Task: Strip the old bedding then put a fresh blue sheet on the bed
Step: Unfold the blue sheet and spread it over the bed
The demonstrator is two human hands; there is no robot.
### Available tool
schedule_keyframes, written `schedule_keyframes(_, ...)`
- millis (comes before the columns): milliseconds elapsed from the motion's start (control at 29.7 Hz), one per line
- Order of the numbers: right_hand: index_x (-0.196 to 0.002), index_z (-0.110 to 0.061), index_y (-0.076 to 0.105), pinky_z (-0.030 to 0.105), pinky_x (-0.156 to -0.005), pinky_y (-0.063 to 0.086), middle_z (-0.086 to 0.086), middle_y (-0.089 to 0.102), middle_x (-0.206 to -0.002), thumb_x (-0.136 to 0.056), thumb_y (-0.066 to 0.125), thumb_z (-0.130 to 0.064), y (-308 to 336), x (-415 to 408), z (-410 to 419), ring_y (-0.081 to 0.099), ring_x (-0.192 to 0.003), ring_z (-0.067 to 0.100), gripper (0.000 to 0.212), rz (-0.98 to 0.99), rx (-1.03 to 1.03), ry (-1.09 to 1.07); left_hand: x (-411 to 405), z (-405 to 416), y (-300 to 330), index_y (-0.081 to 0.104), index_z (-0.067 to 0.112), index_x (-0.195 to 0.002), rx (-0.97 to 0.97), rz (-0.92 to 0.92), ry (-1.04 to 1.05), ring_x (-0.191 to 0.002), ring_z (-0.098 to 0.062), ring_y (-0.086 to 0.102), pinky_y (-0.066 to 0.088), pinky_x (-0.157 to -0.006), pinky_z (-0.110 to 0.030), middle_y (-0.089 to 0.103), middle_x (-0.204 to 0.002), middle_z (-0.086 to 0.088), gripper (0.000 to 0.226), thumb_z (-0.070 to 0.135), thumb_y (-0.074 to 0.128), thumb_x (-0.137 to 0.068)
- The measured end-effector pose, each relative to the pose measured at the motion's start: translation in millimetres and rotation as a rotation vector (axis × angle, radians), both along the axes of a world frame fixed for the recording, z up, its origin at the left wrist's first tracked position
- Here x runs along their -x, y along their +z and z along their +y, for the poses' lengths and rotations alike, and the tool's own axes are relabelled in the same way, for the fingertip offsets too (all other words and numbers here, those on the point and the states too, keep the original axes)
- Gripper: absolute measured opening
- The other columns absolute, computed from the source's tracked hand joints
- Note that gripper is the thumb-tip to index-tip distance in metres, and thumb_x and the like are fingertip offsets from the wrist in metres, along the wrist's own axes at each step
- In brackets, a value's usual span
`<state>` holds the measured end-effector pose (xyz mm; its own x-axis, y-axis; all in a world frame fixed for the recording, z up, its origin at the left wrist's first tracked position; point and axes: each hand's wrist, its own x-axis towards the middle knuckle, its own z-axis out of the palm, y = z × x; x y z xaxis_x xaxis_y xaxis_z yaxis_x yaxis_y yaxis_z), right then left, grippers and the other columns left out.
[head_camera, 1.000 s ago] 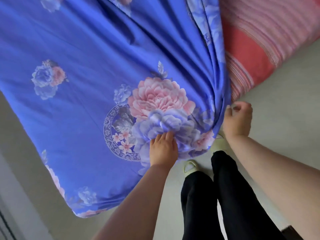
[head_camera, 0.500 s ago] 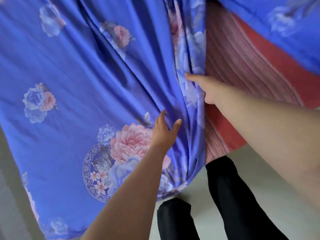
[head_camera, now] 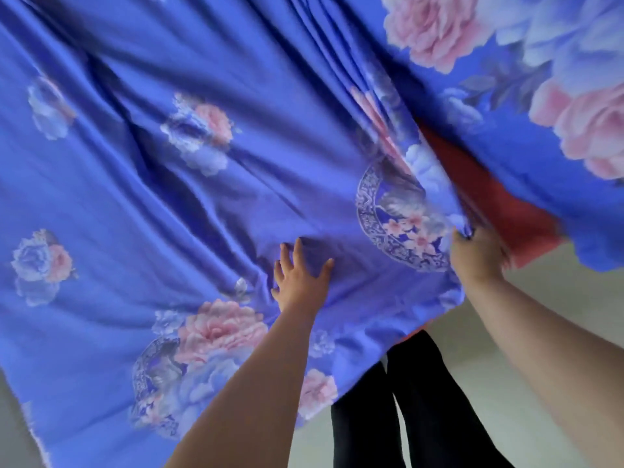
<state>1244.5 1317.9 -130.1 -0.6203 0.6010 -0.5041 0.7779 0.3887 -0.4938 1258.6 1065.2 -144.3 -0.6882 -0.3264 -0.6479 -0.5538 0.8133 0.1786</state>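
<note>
Two hands on the blue sheet, one flat, one gripping.

Nearest me, my left hand (head_camera: 300, 282) lies with fingers (head_camera: 297, 253) spread wide, pressing flat on the blue sheet (head_camera: 169, 184). Right of it, my right hand (head_camera: 477, 256) bunches a fold of the cloth in curled fingers. Beyond and right of that grip the red mattress (head_camera: 499, 197) shows in a gap, still uncovered. I judge the sheet light, soft and slippery, prone to sliding; best taken at a hem or corner, not mid-panel. Its creases run from upper left toward the right hand; its long axis I cannot tell.
</note>
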Motion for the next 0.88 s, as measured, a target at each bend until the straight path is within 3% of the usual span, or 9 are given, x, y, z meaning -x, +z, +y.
schedule_keyframes(135, -0.107, -0.003, 0.061, 0.032, -0.083, 0.043, 0.018, 0.066, -0.107, -0.079, 0.065, -0.042, -4, 42, -14, 0.062, -0.098, 0.024, 0.049, 0.114, 0.155, -0.134, 13, 4, -5, 0.021, 0.036, -0.148, -0.005, 0.036, -0.063, -0.143, -0.026, 0.016, 0.026, -0.109, -0.049, 0.012, -0.158, 0.006, 0.079, 0.061, 0.056, -0.083)
schedule_keyframes(236, -0.103, 0.001, 0.068, 0.03, -0.065, 0.041, 0.012, 0.065, -0.087, -0.078, 0.074, -0.036, -8, 61, -16, 0.06, -0.073, 0.021, 0.045, -0.037, 0.343, 0.028, 23, 2, -10, 0.025, 0.033, -0.148, -0.03, 0.065, -0.061, -0.14, -0.028, 0.02, 0.027, -0.109, -0.044, 0.018, -0.156, 0.004, 0.074, 0.058, 0.055, -0.085)
schedule_keyframes(337, -0.103, 0.003, 0.065, 0.038, -0.068, 0.041, 0.03, 0.065, -0.098, -0.09, 0.057, -0.028, -2, 43, 1, 0.063, -0.092, 0.041, 0.034, -0.088, 0.042, 0.156, 23, -7, -14, 0.03, 0.027, -0.147, -0.06, 0.143, -0.127, -0.14, -0.027, 0.025, 0.024, -0.111, -0.039, 0.024, -0.155, 0.002, 0.07, 0.055, 0.054, -0.087)
schedule_keyframes(438, -0.098, -0.003, 0.067, 0.042, -0.078, 0.046, 0.027, 0.067, -0.096, -0.077, 0.047, -0.052, -7, -10, 17, 0.063, -0.094, 0.041, 0.057, -0.044, -0.07, 0.034, 0, -21, -12, 0.034, 0.019, -0.146, -0.118, 0.185, -0.314, -0.138, -0.028, 0.032, 0.023, -0.112, -0.036, 0.029, -0.154, -0.004, 0.079, 0.062, 0.045, -0.081)
schedule_keyframes(573, -0.087, -0.028, 0.063, 0.027, -0.071, 0.045, 0.0, 0.064, -0.096, -0.087, 0.053, -0.058, -21, -68, 8, 0.06, -0.08, 0.012, 0.031, 0.046, 0.402, -0.096, -42, -46, -19, 0.036, 0.019, -0.146, -0.08, 0.234, -0.382, -0.14, -0.025, 0.031, 0.027, -0.113, -0.039, 0.03, -0.154, -0.003, 0.082, 0.063, 0.037, -0.076)
schedule_keyframes(640, -0.117, -0.034, 0.061, 0.02, -0.059, 0.045, -0.008, 0.066, -0.112, -0.076, 0.059, -0.066, -14, -83, 1, 0.062, -0.073, 0.002, 0.053, -0.048, 0.764, -0.264, -59, -55, -20, 0.04, 0.017, -0.143, -0.025, 0.271, -0.344, -0.139, -0.025, 0.034, 0.031, -0.112, -0.041, 0.035, -0.152, -0.004, 0.076, 0.059, 0.037, -0.08)
schedule_keyframes(708, -0.131, -0.033, 0.055, 0.023, -0.065, 0.054, -0.006, 0.064, -0.124, -0.07, 0.06, -0.066, -14, -97, -7, 0.067, -0.092, 0.007, 0.069, -0.153, 1.103, -0.336, -81, -64, -22, 0.045, 0.014, -0.14, 0.011, 0.297, -0.227, -0.137, -0.027, 0.038, 0.035, -0.11, -0.045, 0.039, -0.149, -0.007, 0.068, 0.052, 0.036, -0.085)
schedule_keyframes(775, -0.122, -0.03, 0.065, 0.029, -0.077, 0.058, -0.002, 0.063, -0.126, -0.069, 0.065, -0.06, -11, -106, -19, 0.065, -0.104, 0.012, 0.061, -0.183, 1.343, -0.353, -102, -70, -25, 0.047, 0.012, -0.138, 0.046, 0.306, -0.099, -0.135, -0.029, 0.041, 0.035, -0.109, -0.044, 0.042, -0.148, -0.009, 0.063, 0.048, 0.034, -0.087)
schedule_keyframes(876, -0.115, -0.031, 0.068, 0.032, -0.083, 0.056, -0.004, 0.064, -0.125, -0.044, 0.087, -0.06, -15, -117, -37, 0.063, -0.108, 0.012, 0.079, -0.185, 1.46, -0.306, -135, -73, -23, 0.046, 0.011, -0.138, 0.076, 0.317, 0.043, -0.135, -0.027, 0.039, 0.032, -0.11, -0.042, 0.041, -0.148, -0.007, 0.063, 0.048, 0.031, -0.089)
